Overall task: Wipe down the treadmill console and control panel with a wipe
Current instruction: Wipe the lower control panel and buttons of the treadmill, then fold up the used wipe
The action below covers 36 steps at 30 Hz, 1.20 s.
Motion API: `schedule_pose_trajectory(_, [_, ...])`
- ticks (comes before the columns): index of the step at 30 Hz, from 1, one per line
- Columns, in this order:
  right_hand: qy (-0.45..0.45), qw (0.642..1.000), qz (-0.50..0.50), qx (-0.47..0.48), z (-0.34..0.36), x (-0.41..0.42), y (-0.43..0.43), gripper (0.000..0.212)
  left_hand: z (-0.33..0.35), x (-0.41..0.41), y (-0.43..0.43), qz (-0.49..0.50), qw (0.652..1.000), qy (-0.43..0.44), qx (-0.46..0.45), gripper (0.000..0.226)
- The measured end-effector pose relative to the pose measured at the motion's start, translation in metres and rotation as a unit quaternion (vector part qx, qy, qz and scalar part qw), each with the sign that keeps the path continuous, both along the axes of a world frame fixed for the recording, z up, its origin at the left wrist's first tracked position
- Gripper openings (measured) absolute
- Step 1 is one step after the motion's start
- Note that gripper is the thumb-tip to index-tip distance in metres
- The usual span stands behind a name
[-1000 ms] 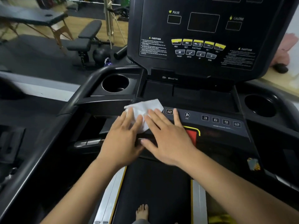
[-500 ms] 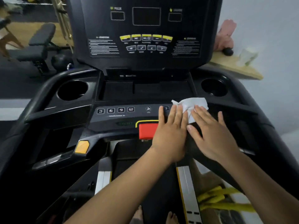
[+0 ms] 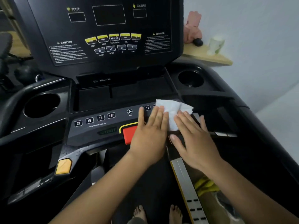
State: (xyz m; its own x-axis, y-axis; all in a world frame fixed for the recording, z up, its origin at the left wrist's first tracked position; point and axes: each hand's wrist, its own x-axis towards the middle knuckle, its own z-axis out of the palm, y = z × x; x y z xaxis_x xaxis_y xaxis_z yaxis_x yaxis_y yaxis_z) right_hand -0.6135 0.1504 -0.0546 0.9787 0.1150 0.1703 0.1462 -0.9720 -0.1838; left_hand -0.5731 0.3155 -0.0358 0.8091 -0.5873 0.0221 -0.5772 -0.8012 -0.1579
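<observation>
A white wipe (image 3: 173,107) lies flat on the right end of the treadmill's control panel (image 3: 100,125), just right of the "3" button. My left hand (image 3: 150,135) presses its left part with flat fingers, the palm partly over the red stop button (image 3: 129,133). On the wipe's lower right part rests my right hand (image 3: 194,139), also flat. The upright console (image 3: 105,38) with dark displays and yellow buttons stands behind, untouched. The panel's right buttons are hidden under the wipe and hands.
Round cup holders sit at the left (image 3: 41,105) and right (image 3: 191,78) of the panel. A wooden shelf (image 3: 208,57) with a cup and a pink object is by the right wall. An orange tab (image 3: 63,166) sits lower left. My bare feet (image 3: 140,212) stand on the belt.
Both hands slid the wipe from the panel's left end across to its right end. Over the last half second they stayed near the right end.
</observation>
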Motion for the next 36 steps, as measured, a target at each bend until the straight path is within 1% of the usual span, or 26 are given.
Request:
schedule_pose_trajectory(2, [-0.003,1.000,-0.018,-0.011,0.006,0.024,0.007,0.071,0.005,0.010,-0.002,0.028,1.000,-0.002,-0.008,0.079])
schedule_pose_trajectory(4, [-0.004,0.999,-0.038,-0.005,0.009,0.036,0.004,0.072,0.005,0.014,-0.011,0.027,0.999,0.005,-0.023,0.078])
schedule_pose_trajectory(6, [-0.012,0.997,-0.069,0.032,0.009,0.028,0.000,0.067,0.000,0.012,-0.023,-0.002,0.999,0.018,-0.033,0.079])
schedule_pose_trajectory(8, [-0.013,0.989,-0.113,0.091,0.006,0.009,-0.003,0.058,-0.004,0.011,-0.034,-0.041,0.997,0.012,-0.062,0.076])
schedule_pose_trajectory(9, [-0.019,0.985,-0.128,0.112,0.003,-0.001,-0.004,0.056,-0.006,0.011,-0.036,-0.065,0.994,0.001,-0.083,0.070])
schedule_pose_trajectory(11, [-0.050,0.982,-0.138,0.120,-0.006,-0.020,-0.002,0.052,-0.012,0.011,-0.033,-0.125,0.983,-0.038,-0.130,0.055])
schedule_pose_trajectory(13, [-0.077,0.983,-0.131,0.100,-0.015,-0.034,0.004,0.050,-0.023,0.012,-0.022,-0.179,0.962,-0.085,-0.187,0.041])
schedule_pose_trajectory(15, [-0.081,0.985,-0.130,0.079,-0.022,-0.042,0.014,0.051,-0.032,0.012,-0.010,-0.201,0.946,-0.127,-0.221,0.036])
schedule_pose_trajectory(17, [-0.068,0.991,-0.104,0.056,-0.024,-0.042,0.031,0.057,-0.033,0.009,0.002,-0.182,0.944,-0.148,-0.234,0.033])
schedule_pose_trajectory(19, [-0.051,0.996,-0.057,0.051,-0.023,-0.036,0.052,0.061,-0.030,0.001,0.019,-0.137,0.951,-0.148,-0.234,0.031])
schedule_pose_trajectory(21, [-0.047,0.997,-0.022,0.058,-0.022,-0.030,0.074,0.059,-0.029,-0.008,0.041,-0.102,0.958,-0.152,-0.221,0.032])
schedule_pose_trajectory(23, [-0.048,0.996,0.010,0.078,-0.020,-0.029,0.092,0.060,-0.029,-0.016,0.062,-0.097,0.959,-0.161,-0.213,0.030])
schedule_pose_trajectory(26, [-0.026,0.986,0.028,0.162,-0.022,-0.039,0.101,0.056,-0.022,-0.029,0.080,-0.094,0.958,-0.158,-0.221,0.021])
schedule_pose_trajectory(28, [-0.043,0.975,0.018,0.215,-0.021,-0.066,0.097,0.053,-0.013,-0.052,0.079,-0.080,0.951,-0.102,-0.281,0.021])
schedule_pose_trajectory(29, [-0.071,0.969,0.008,0.238,-0.019,-0.084,0.093,0.053,-0.007,-0.068,0.074,-0.076,0.938,-0.058,-0.333,0.022])
schedule_pose_trajectory(31, [-0.151,0.946,-0.031,0.285,-0.010,-0.124,0.083,0.048,0.005,-0.104,0.059,-0.070,0.896,0.015,-0.439,0.024])
schedule_pose_trajectory(33, [-0.226,0.916,-0.082,0.322,0.004,-0.170,0.068,0.038,0.018,-0.146,0.035,-0.056,0.846,0.105,-0.520,0.024])
schedule_pose_trajectory(35, [-0.279,0.884,-0.139,0.348,0.015,-0.220,0.048,0.026,0.029,-0.188,0.007,-0.036,0.790,0.207,-0.576,0.024])
schedule_pose_trajectory(36, [-0.288,0.865,-0.173,0.373,0.020,-0.245,0.037,0.021,0.031,-0.208,-0.008,-0.035,0.765,0.253,-0.591,0.024])
